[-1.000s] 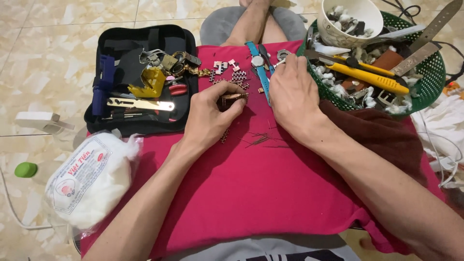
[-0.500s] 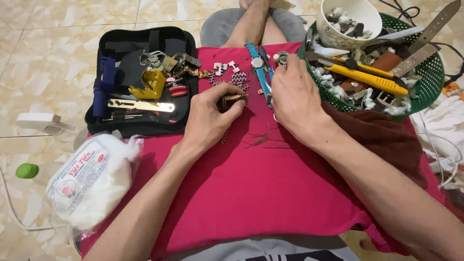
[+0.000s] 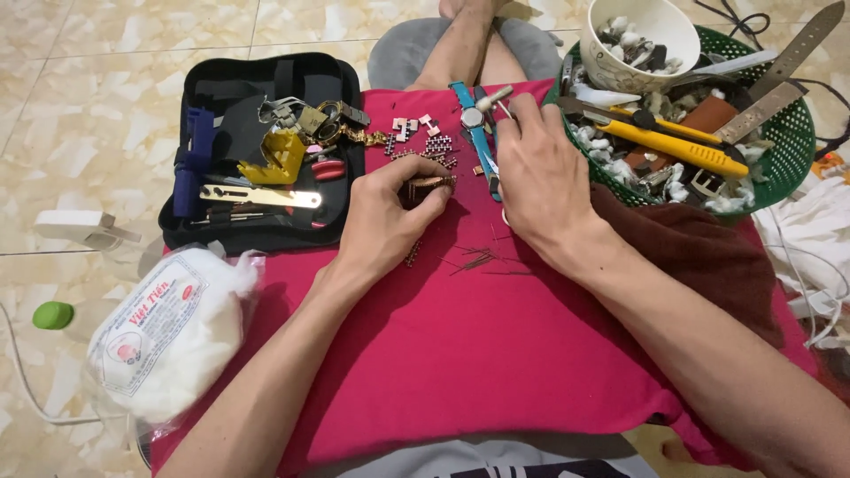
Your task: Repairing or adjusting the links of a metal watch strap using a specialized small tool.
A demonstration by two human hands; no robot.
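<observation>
- Head view: the left hand (image 3: 390,221) is seen palm-down on the red cloth (image 3: 496,354), fingers curled narrow around a small copper-coloured band piece (image 3: 429,186), which is pinched at the fingertips.
- A further length of the same band (image 3: 413,254) is seen under the left hand's heel side, lying on the cloth.
- The right hand (image 3: 540,177) is laid just to the right of the left hand, fingers bent and closed on a thin metal tool (image 3: 494,97), whose tip shows above the index finger; how the grip is set cannot be told fully.
- A watch with a blue strap (image 3: 474,119) lies between the two hands' fingertips, touching the right hand's thumb side.
- Loose links (image 3: 425,142) are scattered just beyond the left hand's fingertips.
- Thin pins (image 3: 478,259) lie on the cloth between the two wrists.
- A black tool case (image 3: 257,80) stands open to the left of the left hand, with a yellow holder (image 3: 283,159) and a flat metal opener (image 3: 261,196) inside.
- A green basket (image 3: 788,150) sits just to the right of the right hand, holding a yellow knife (image 3: 682,150) and a white cup (image 3: 646,18).
- A bag of cotton (image 3: 168,336) lies near the left forearm, on its outer side.
- A brown cloth (image 3: 699,257) is draped beneath the right forearm.
</observation>
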